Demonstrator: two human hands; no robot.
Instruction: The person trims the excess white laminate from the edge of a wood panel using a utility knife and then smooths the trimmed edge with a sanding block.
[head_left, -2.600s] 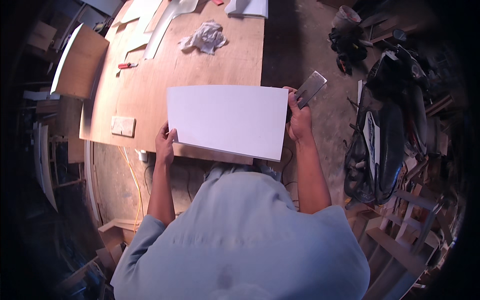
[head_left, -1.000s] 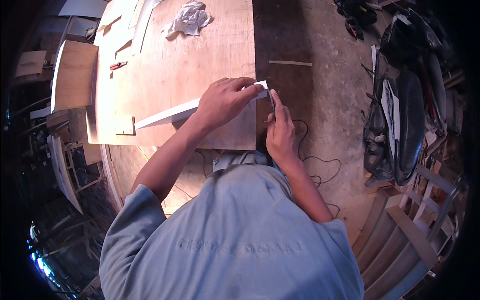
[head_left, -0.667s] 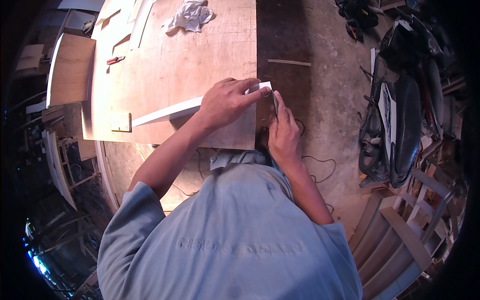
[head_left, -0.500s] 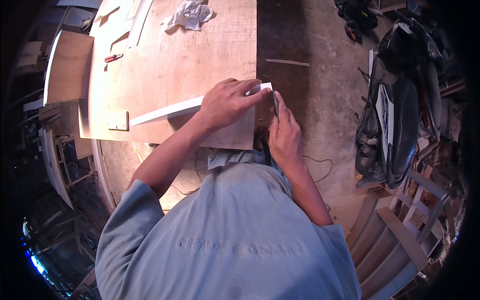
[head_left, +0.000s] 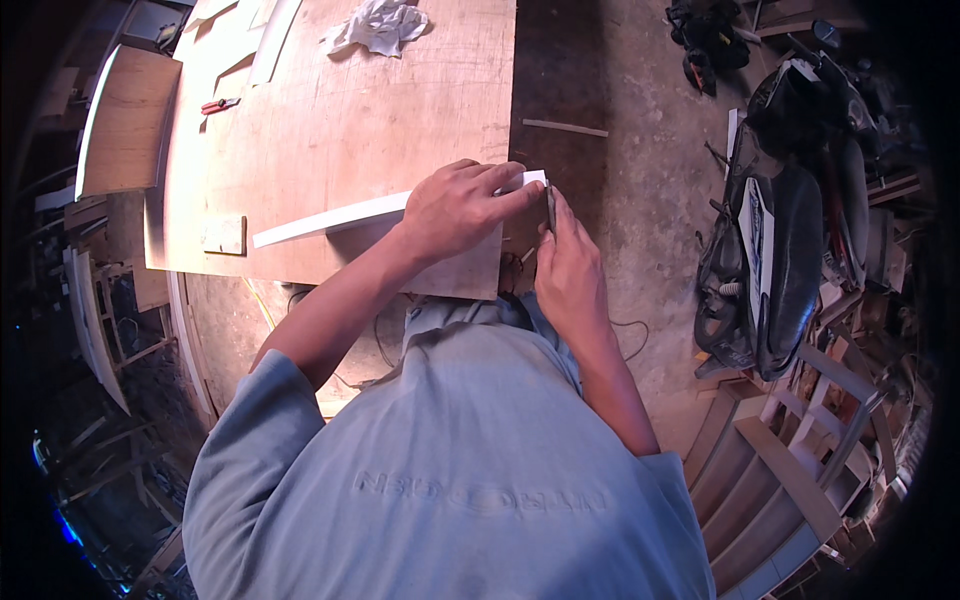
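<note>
My left hand [head_left: 455, 210] is closed over a long white strip [head_left: 345, 217], pressing it near its right end. The strip lies slanted across the plywood table [head_left: 390, 110], and that end sticks out past the table's right edge. My right hand [head_left: 571, 270] is closed on a thin, dark, flat tool [head_left: 551, 212], held upright against the strip's end face. Fingers cover most of the tool, so its exact kind is hidden. My left thumb and the tool nearly meet at the strip's tip.
On the table are a small wooden block [head_left: 225, 235], a red utility knife [head_left: 220, 105] and a crumpled white cloth [head_left: 378, 27]. A curved wooden panel [head_left: 130, 122] stands at the left. Across the floor at right are a motorcycle [head_left: 790, 250] and a wooden frame [head_left: 790, 470].
The whole view has shifted slightly, with the table and floor things further left in it. Both hands keep their hold on the strip and the tool, almost unmoved.
</note>
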